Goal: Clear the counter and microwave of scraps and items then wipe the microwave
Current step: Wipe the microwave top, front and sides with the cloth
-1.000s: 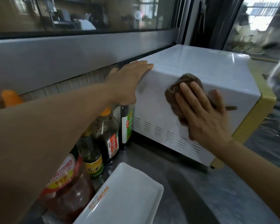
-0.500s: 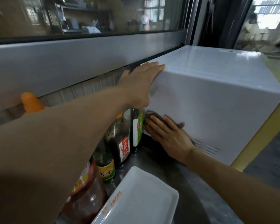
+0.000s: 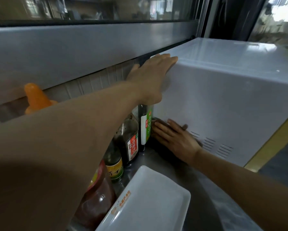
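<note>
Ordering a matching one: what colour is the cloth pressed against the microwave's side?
Dark brown cloth, seen in the head view.

We see a row of bottles along the wall: a green-labelled bottle [image 3: 146, 125], a dark sauce bottle [image 3: 129, 139] with a red label just beside it, a yellow-labelled bottle [image 3: 114, 165] and a reddish jar [image 3: 96, 199] nearest us. A white tray [image 3: 150, 204] lies beside them. An orange cap [image 3: 36, 97] shows farther left. Above runs a window [image 3: 93, 7].
</note>
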`<state>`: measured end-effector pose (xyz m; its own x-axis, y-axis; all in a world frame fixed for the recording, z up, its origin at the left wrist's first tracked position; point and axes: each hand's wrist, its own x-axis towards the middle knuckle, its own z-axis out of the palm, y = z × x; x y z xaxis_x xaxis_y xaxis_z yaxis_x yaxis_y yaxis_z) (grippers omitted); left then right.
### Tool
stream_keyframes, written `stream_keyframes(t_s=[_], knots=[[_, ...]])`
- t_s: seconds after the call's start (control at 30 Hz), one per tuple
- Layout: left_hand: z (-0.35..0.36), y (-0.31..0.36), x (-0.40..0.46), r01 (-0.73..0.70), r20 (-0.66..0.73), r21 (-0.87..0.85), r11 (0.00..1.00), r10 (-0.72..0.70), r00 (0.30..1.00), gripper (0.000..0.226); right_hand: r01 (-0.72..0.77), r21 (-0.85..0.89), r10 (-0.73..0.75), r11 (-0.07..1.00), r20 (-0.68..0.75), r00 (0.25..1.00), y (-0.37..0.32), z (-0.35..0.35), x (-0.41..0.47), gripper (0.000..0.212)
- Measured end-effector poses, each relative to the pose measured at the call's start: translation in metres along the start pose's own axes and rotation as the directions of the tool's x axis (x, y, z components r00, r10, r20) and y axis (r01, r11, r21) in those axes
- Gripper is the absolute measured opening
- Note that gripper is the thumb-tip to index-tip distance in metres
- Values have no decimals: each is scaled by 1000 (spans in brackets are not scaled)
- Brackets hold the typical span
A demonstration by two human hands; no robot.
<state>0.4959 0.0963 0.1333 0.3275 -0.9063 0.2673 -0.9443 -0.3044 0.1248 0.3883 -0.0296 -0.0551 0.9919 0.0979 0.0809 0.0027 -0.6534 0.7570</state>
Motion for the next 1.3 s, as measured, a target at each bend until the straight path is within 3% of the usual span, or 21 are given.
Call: stream_keyframes(t_s=[0.13,0.23,0.33,0.63,0.9,1.03,1.17,1.3], knots=[[-3,1,1,2,15,-5,1000,-2,1000,101,-39,0,39,999,18,999,5,-1,-30,66],[-3,0,1,-12,22,-23,1000,13,1000,101,-100,-23,98,995,-69,993,11,16,-85,83],[-1,-3,2,-17,5,-47,999,17,1000,103,-105,-43,99,994,-129,987,12,18,-116,78],[2,-4,5,-2,-15,4,1000,2,1000,102,-26,-36,25,999,-45,999,0,4,-34,65],[0,3,8,46,-36,90,995,-43,998,97,-81,-125,64,989,-135,989,18,27,-164,64],[-6,25,2,57,-69,160,986,-46,997,94,-127,-7,126,992,-97,987,22,18,-194,85],[8,58,-6,-88,-108,195,977,110,988,97,-109,-28,107,994,-62,992,21,15,-175,88],[19,65,-4,-62,-137,127,990,79,987,94,-90,-9,89,996,-67,994,14,10,-111,77]])
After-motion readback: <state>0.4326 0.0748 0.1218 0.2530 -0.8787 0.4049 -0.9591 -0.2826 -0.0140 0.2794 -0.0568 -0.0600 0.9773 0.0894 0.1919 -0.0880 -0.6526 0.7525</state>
